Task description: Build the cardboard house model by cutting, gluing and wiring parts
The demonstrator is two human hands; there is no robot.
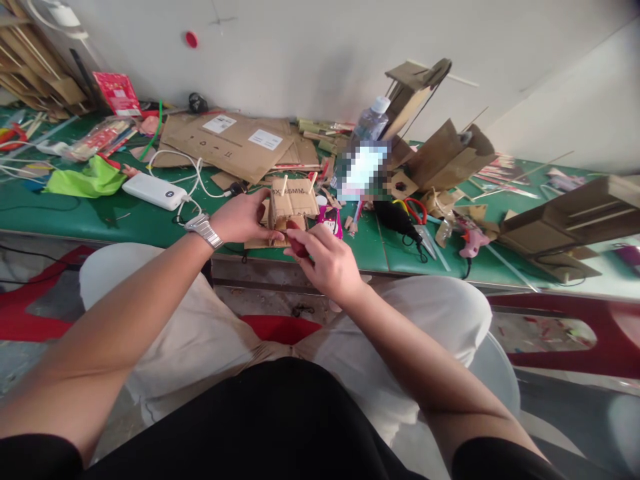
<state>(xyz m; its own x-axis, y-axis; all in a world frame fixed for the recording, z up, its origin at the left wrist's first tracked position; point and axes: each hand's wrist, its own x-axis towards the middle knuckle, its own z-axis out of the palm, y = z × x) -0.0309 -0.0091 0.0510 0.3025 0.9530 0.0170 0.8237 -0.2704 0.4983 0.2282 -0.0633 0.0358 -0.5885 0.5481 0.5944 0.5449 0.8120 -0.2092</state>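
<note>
A small cardboard box [295, 195] stands at the front edge of the green table, with two short wooden sticks poking up from its top. My left hand [243, 217], wearing a metal watch, grips the box's left side, thumb at its front lower edge. Close against that thumb, my right hand [327, 260] is pinched at the front of the box. Within its curled fingers shows a small reddish-brown piece [299, 247] whose kind I cannot make out. Just right of the box lies a pink-and-white item [331, 221], partly hidden.
A white power bank [155, 191] with cables lies left. Behind are flat cardboard sheets [225, 143], a bottle [373, 120] and a blurred-out screen [364, 170]. Rightward are scissors [417, 212], a pink glue gun [473, 241] and a tall cardboard structure [565, 220].
</note>
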